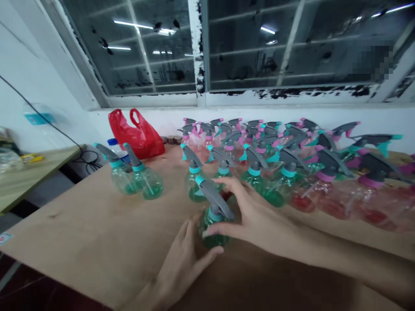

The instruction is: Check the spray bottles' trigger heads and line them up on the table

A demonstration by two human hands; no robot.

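A green spray bottle with a grey trigger head and teal collar stands between my hands near the middle of the table. Curled low around its round body is my left hand, thumb at the near side. My right hand grips it from the right, thumb across the front below the collar and fingers behind the head. Just beyond it is another green spray bottle, partly covered by the held one. To the left, two more green bottles stand side by side.
Rows of green and pink spray bottles fill the table's right and back. A red plastic bag and a blue-capped bottle are at the back left. Behind is a window; a second table stands at left with black cable nearby.
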